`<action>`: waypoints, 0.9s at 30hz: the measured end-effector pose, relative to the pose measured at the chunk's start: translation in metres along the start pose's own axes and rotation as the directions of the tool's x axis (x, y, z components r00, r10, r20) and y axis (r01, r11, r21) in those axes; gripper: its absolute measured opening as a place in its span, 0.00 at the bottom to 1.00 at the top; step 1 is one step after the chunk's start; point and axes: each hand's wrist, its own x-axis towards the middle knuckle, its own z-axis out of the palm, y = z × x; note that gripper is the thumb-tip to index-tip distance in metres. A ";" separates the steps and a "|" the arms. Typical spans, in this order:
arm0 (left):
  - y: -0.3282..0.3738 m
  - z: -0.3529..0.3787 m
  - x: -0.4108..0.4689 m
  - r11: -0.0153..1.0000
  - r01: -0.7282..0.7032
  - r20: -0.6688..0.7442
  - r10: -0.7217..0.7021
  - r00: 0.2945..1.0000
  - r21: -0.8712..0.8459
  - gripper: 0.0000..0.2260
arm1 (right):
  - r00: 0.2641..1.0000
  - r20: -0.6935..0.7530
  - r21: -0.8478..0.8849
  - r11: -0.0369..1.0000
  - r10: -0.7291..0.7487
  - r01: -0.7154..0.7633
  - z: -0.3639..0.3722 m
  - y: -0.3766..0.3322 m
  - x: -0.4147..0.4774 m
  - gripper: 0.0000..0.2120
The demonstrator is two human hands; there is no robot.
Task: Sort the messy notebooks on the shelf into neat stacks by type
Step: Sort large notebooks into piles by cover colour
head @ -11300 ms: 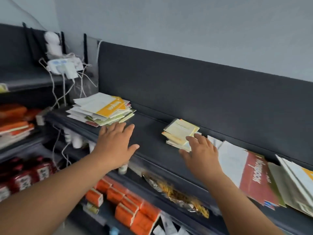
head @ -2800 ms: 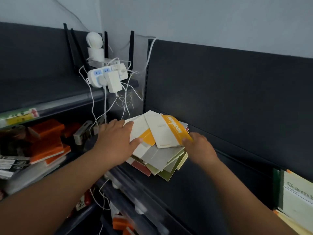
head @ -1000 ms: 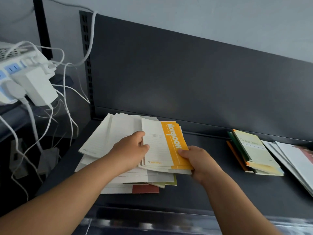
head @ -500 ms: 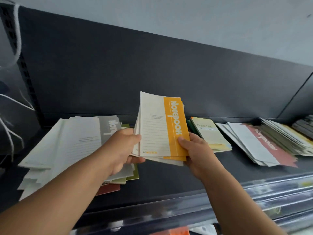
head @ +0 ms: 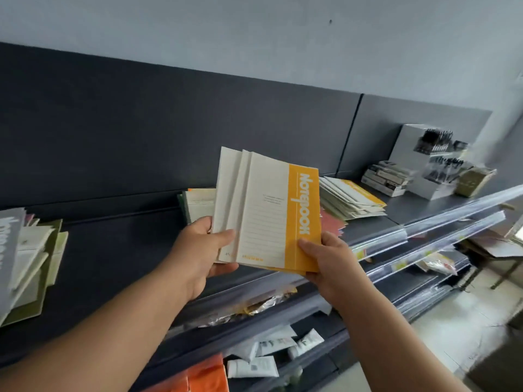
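Notebooks (head: 268, 216), thin, light, likely floppy and slippery, above shelf (head: 127, 244); left grip (head: 198, 250) pinching cream edge, right grip (head: 328, 261) curled round orange spine corner; best held both sides.

A fanned bundle of white-and-orange notebooks (head: 266, 213) stands nearly upright above the dark shelf (head: 119, 250).

light: soft, even | blur: right edge (motion smear) | edges: wide-angle bowing
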 end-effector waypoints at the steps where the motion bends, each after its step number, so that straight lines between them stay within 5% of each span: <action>1: -0.002 0.017 -0.001 1.000 -0.005 0.011 0.005 1.000 -0.006 0.06 | 1.000 -0.018 0.021 1.000 0.004 -0.003 -0.018 -0.002 0.001 0.06; 13: -0.034 0.217 -0.003 0.999 0.039 0.191 -0.042 0.981 0.016 0.05 | 0.980 -0.190 0.096 0.995 0.056 -0.038 -0.220 -0.023 0.009 0.07; 27: -0.061 0.341 0.119 0.989 -0.004 0.283 -0.039 0.958 0.150 0.06 | 0.957 -0.275 0.015 0.995 0.094 -0.094 -0.305 -0.045 0.142 0.06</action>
